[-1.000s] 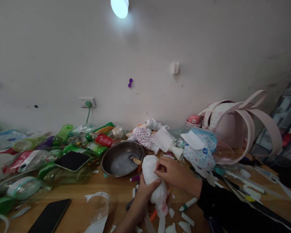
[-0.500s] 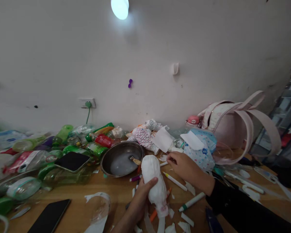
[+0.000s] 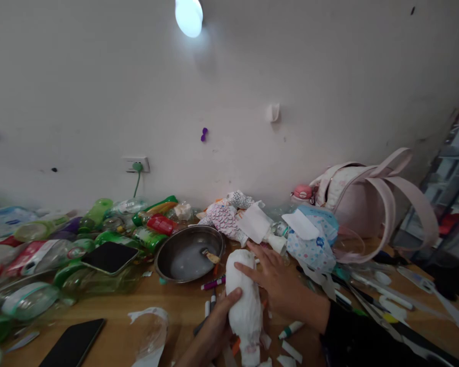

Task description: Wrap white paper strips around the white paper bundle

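Note:
My left hand (image 3: 216, 326) grips a bottle-shaped form wrapped in white paper (image 3: 244, 300), held upright over the wooden table (image 3: 168, 306). Fingers spread, my right hand (image 3: 275, 278) lies flat against the wrapped form's right side. A dark sleeve covers my right forearm. Marker pens (image 3: 214, 283) and white paper scraps (image 3: 290, 351) lie around the form's base. A metal bowl (image 3: 189, 253) with a brush in it stands just behind and left of the form.
A heap of plastic bottles (image 3: 99, 224) fills the left of the table, with a phone (image 3: 109, 256) on top and another phone (image 3: 72, 343) at the front edge. Patterned papers (image 3: 313, 239), a pink backpack (image 3: 363, 196) and pens lie at the right. The wall stands close behind.
My right hand drew away to the papers at the right, then came back and now lies flat on the wrapped form. My left hand has kept its grip.

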A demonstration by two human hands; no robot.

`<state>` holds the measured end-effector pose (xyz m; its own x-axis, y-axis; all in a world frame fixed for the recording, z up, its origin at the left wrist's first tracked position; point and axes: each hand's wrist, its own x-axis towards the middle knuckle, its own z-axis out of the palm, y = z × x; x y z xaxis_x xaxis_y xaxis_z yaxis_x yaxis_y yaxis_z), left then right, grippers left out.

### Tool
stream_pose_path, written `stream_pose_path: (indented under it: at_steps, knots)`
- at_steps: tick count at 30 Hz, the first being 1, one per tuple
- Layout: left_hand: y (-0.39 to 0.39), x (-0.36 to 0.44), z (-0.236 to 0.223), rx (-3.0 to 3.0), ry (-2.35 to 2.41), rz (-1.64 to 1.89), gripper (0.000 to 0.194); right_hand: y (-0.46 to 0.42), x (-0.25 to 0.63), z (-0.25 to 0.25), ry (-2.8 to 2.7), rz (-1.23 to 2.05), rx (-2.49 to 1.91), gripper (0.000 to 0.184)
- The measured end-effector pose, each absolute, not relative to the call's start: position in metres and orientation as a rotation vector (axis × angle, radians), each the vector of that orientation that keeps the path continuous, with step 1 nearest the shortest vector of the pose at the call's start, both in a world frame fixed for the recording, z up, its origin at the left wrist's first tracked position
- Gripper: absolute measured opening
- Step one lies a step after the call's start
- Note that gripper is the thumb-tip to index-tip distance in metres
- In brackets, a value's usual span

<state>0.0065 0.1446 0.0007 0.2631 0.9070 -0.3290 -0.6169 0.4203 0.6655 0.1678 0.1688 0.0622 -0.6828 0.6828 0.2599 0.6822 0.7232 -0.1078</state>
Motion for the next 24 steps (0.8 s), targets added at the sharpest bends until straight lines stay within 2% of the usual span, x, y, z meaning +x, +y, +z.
stream_pose_path:
  at_steps: [3, 6, 9, 15, 22, 24]
  knots:
    - [0.145, 0.006, 0.002, 0.405, 0.747, 1.055, 0.052, 0.167, 0.168, 0.060, -2.680, 0.073, -1.023, 0.088]
    - [0.145, 0.005, 0.004, 0.365, 0.735, 1.028, 0.044, 0.168, 0.168, 0.061, -2.644, 0.139, -1.027, 0.082]
    - [0.145, 0.004, 0.005, 0.329, 0.712, 0.996, 0.040, 0.170, 0.169, 0.062, -2.571, 0.102, -1.104, 0.076]
    - [0.146, 0.005, 0.011, 0.272, 0.680, 1.059, 0.036, 0.169, 0.170, 0.061, -2.670, 0.111, -0.920, 0.082]
    - [0.146, 0.003, 0.017, 0.254, 0.721, 1.096, 0.036, 0.171, 0.169, 0.059, -2.665, 0.134, -0.986, 0.092]
    - [0.147, 0.002, 0.015, 0.285, 0.727, 1.120, 0.034, 0.170, 0.169, 0.061, -2.686, 0.133, -0.913, 0.087]
